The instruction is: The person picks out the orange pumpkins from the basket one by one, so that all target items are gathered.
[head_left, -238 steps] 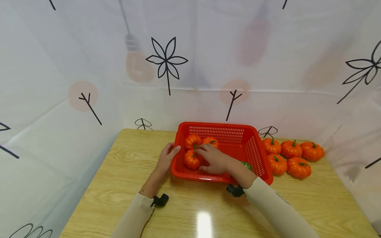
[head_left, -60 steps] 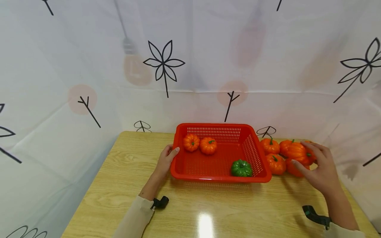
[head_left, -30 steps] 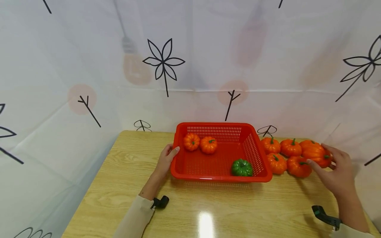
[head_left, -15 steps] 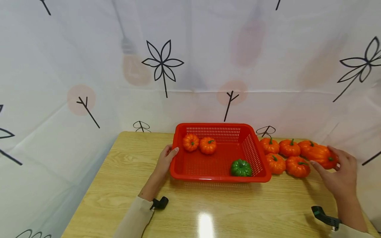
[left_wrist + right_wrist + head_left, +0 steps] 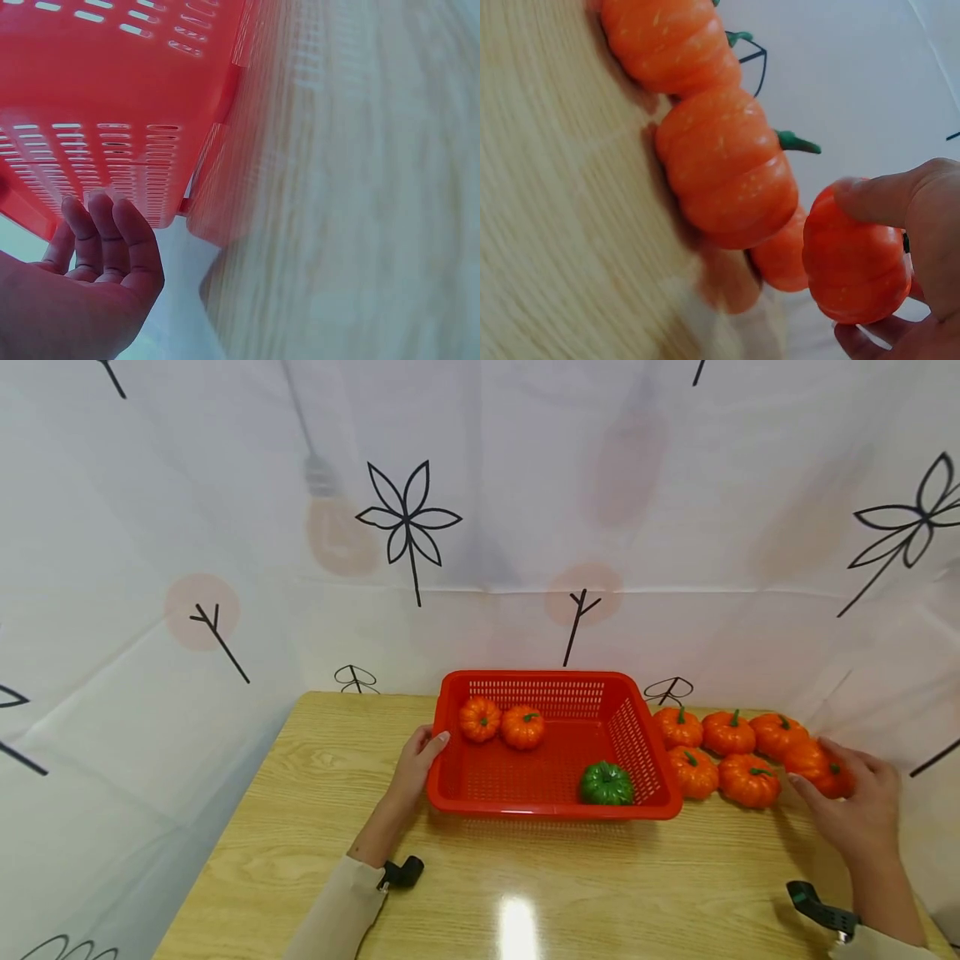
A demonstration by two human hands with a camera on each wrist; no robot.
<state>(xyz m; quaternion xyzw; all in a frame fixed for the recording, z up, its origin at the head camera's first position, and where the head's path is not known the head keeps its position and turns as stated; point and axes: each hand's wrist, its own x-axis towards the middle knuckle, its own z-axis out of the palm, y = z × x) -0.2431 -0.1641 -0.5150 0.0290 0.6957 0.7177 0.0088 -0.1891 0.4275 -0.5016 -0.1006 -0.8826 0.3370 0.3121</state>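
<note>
My left hand [image 5: 411, 770] grips the left rim of a red plastic basket [image 5: 555, 811], its thumb at the rim. In the left wrist view its fingers [image 5: 112, 232] lie against the slotted outer wall. At the far right, my right hand [image 5: 862, 793] holds a small orange pumpkin [image 5: 808, 762] between thumb and fingers. The right wrist view shows this held pumpkin [image 5: 855, 262] tilted, its stem towards the palm. It is close to the right end of the other pumpkins; whether it touches the table cannot be told.
Two orange pumpkins [image 5: 522, 727] sit at the basket's back left, and a green pumpkin [image 5: 607, 783] at its front right. Several orange pumpkins [image 5: 749, 780] stand in two rows right of the basket. A patterned white cloth [image 5: 510, 627] rises behind the wooden table [image 5: 465, 893].
My right hand has taken one orange pumpkin out of the basket and carried it right, past the rows, lowering it slightly at their end. My left hand stays on the rim.
</note>
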